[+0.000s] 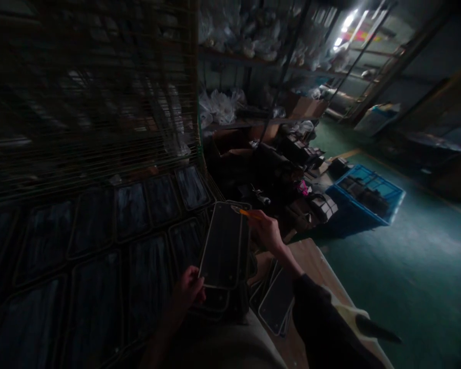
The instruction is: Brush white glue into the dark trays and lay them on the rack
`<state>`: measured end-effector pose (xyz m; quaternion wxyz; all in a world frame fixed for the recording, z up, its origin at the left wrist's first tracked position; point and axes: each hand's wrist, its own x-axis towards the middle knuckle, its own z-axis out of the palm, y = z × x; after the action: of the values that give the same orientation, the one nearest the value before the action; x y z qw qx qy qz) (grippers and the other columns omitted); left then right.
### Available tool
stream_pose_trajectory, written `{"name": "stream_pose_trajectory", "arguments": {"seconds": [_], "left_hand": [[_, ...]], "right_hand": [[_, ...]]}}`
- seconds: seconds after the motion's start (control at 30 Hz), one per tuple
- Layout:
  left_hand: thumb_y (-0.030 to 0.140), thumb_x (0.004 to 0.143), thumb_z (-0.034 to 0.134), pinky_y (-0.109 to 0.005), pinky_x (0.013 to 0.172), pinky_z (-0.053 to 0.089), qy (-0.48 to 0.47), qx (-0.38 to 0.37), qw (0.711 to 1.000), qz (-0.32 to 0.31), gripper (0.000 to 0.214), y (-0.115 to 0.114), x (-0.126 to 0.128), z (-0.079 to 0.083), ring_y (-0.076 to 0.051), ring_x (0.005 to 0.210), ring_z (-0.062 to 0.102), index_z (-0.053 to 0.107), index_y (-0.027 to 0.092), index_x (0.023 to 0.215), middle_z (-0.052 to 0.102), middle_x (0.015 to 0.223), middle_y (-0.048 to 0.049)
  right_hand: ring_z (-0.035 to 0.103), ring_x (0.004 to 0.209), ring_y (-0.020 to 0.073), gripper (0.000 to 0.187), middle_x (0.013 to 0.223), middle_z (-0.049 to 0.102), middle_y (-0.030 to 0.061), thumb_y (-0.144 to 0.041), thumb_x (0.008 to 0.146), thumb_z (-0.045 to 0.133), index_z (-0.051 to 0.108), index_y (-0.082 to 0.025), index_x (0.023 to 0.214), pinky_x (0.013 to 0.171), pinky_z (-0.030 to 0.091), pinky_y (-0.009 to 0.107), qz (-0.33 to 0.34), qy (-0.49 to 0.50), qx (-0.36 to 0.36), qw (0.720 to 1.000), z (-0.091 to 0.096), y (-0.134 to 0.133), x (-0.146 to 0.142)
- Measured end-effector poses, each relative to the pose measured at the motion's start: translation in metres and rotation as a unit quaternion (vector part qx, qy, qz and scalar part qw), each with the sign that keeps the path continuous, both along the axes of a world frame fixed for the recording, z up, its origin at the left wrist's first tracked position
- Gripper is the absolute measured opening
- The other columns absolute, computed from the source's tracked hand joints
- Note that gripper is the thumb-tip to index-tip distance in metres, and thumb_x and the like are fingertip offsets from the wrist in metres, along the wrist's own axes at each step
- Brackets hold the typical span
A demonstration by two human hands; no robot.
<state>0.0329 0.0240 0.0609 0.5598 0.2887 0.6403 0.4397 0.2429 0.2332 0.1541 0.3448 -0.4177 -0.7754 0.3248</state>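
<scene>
The left hand [188, 292] should keep pinching the dark panel [223, 246] steady by its lower corner while the right hand [267, 230], gripping what seems an orange pen [248, 212], touches the top edge lightly.

The panel [223, 246] is a flat, dark rectangle with rounded corners and a thin pale rim running all round its edge. It is held up off the counter, long side nearly upright and leaning slightly to the right, its broad face turned toward the camera. The left grip [188, 292] pinches its lower left corner. At its upper right corner sits the orange tool [249, 213] – a slim, short stick, lying almost level, its tip touching or just beside the rim; the dim light hides which. The right grip [267, 230] holds this tool by its far end.
</scene>
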Motion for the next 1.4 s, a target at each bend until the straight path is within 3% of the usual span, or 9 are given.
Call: {"name": "stream_pose_trajectory", "arguments": {"seconds": [0.17, 0.43, 0.6, 0.8, 0.93, 1.03, 1.13, 1.27, 1.4], "left_hand": [[0.044, 0.074, 0.059, -0.022, 0.037, 0.044, 0.0, -0.024, 0.999, 0.023, 0.032, -0.003, 0.001, -0.008, -0.015, 0.037, 0.055, 0.043, 0.021, 0.09, 0.058, 0.046, 0.0049], [0.041, 0.075, 0.058, -0.021, 0.037, 0.045, -0.018, -0.019, 0.999, 0.019, 0.028, -0.003, -0.003, -0.01, -0.014, 0.04, 0.058, 0.044, 0.02, 0.087, 0.059, 0.051, 0.0056], [0.043, 0.074, 0.061, -0.02, 0.037, 0.045, -0.053, -0.005, 0.998, 0.029, 0.031, -0.005, -0.003, -0.001, -0.013, 0.041, 0.058, 0.045, 0.02, 0.085, 0.057, 0.052, 0.0064], [0.044, 0.074, 0.063, -0.019, 0.037, 0.046, -0.056, -0.001, 0.998, 0.04, 0.033, -0.008, -0.004, 0.002, -0.012, 0.043, 0.059, 0.047, 0.019, 0.087, 0.059, 0.056, 0.0055], [0.044, 0.076, 0.063, -0.019, 0.039, 0.046, -0.066, -0.001, 0.997, 0.034, 0.032, -0.009, -0.005, 0.0, -0.012, 0.044, 0.06, 0.048, 0.019, 0.088, 0.06, 0.056, 0.0051], [0.043, 0.077, 0.062, -0.019, 0.039, 0.046, -0.07, 0.003, 0.997, 0.034, 0.031, -0.01, -0.005, -0.001, -0.012, 0.044, 0.059, 0.047, 0.019, 0.088, 0.06, 0.057, 0.0052], [0.042, 0.077, 0.062, -0.019, 0.038, 0.046, -0.065, 0.01, 0.997, 0.032, 0.029, -0.009, -0.005, -0.004, -0.011, 0.043, 0.058, 0.047, 0.019, 0.087, 0.059, 0.056, 0.0056], [0.041, 0.077, 0.061, -0.019, 0.038, 0.045, -0.063, 0.01, 0.998, 0.029, 0.028, -0.008, -0.006, -0.008, -0.011, 0.042, 0.058, 0.046, 0.019, 0.087, 0.059, 0.055, 0.0055], [0.04, 0.076, 0.061, -0.02, 0.037, 0.045, -0.069, 0.008, 0.997, 0.023, 0.028, -0.007, -0.007, -0.01, -0.012, 0.04, 0.058, 0.045, 0.019, 0.085, 0.059, 0.053, 0.0054]], "right_hand": [[0.066, 0.068, 0.0165, 0.026, 0.08, 0.069, 0.0022, -0.033, 0.096, 0.048, 0.062, -0.021, 0.113, 0.059, 0.044, 0.021, 0.022, -0.126, 0.09, 0.988, 0.0, 0.016, -0.017], [0.066, 0.068, 0.017, 0.022, 0.078, 0.07, 0.0019, -0.03, 0.095, 0.05, 0.064, -0.021, 0.109, 0.056, 0.04, 0.021, 0.036, -0.195, 0.092, 0.976, -0.005, 0.008, -0.022], [0.066, 0.071, 0.0154, 0.023, 0.086, 0.071, 0.0026, -0.033, 0.097, 0.049, 0.062, -0.022, 0.111, 0.059, 0.041, 0.02, 0.073, -0.192, 0.04, 0.978, 0.006, -0.035, -0.004], [0.064, 0.064, 0.0134, 0.023, 0.08, 0.069, 0.0019, -0.032, 0.098, 0.048, 0.062, -0.021, 0.113, 0.058, 0.042, 0.021, 0.154, -0.199, -0.057, 0.966, 0.025, -0.102, 0.025], [0.064, 0.065, 0.0123, 0.024, 0.078, 0.068, 0.0007, -0.031, 0.099, 0.046, 0.061, -0.021, 0.115, 0.059, 0.045, 0.02, 0.208, -0.165, -0.147, 0.953, 0.032, -0.122, 0.027], [0.066, 0.067, 0.0122, 0.023, 0.075, 0.068, -0.0005, -0.03, 0.098, 0.047, 0.061, -0.022, 0.115, 0.06, 0.047, 0.019, 0.225, -0.139, -0.18, 0.947, 0.03, -0.113, 0.018], [0.066, 0.065, 0.0129, 0.023, 0.074, 0.067, -0.0002, -0.032, 0.097, 0.047, 0.061, -0.02, 0.111, 0.06, 0.048, 0.02, 0.209, -0.1, -0.162, 0.959, 0.019, -0.083, 0.003], [0.066, 0.065, 0.0147, 0.025, 0.073, 0.067, 0.0008, -0.035, 0.095, 0.048, 0.061, -0.019, 0.109, 0.062, 0.05, 0.023, 0.109, -0.065, -0.072, 0.989, 0.002, -0.029, -0.015], [0.067, 0.067, 0.016, 0.027, 0.073, 0.068, 0.0009, -0.037, 0.094, 0.048, 0.062, -0.02, 0.11, 0.061, 0.05, 0.022, 0.011, -0.083, 0.017, 0.996, -0.009, 0.01, -0.028]]}}
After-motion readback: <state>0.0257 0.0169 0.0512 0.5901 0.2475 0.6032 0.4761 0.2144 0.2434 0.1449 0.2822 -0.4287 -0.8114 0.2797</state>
